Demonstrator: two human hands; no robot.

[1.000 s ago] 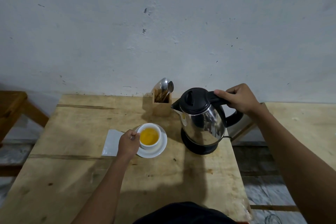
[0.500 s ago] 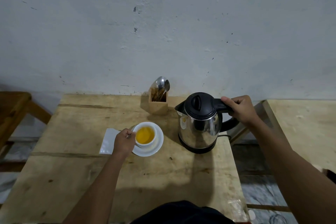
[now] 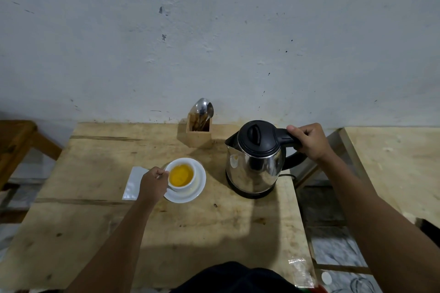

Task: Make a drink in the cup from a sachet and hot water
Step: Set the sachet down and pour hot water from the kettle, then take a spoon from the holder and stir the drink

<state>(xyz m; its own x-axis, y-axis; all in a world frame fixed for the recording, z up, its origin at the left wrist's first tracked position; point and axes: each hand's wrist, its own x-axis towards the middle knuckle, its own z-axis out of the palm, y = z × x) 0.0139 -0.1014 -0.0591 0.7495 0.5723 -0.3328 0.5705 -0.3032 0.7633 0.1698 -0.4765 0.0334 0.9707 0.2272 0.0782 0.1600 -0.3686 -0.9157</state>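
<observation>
A white cup (image 3: 188, 187) holding yellow-orange liquid stands on a white saucer (image 3: 199, 185) in the middle of the wooden table (image 3: 166, 233). My left hand (image 3: 153, 182) grips the cup's handle on its left side. To the right, a steel kettle (image 3: 254, 169) with a black lid stands upright on its black base. My right hand (image 3: 308, 140) is closed around the kettle's black handle. A white sachet or paper (image 3: 134, 182) lies flat just left of the cup, partly under my left hand.
A wooden holder (image 3: 198, 134) with metal spoons stands at the table's back edge by the grey wall. A second wooden table (image 3: 392, 169) is to the right across a gap, and a wooden bench (image 3: 14, 140) is at the left. A clear wrapper (image 3: 301, 271) lies near the front right corner.
The kettle was tilted and lifted off its base a second ago; it has come down and now stands upright on the base. My left hand has stayed on the cup.
</observation>
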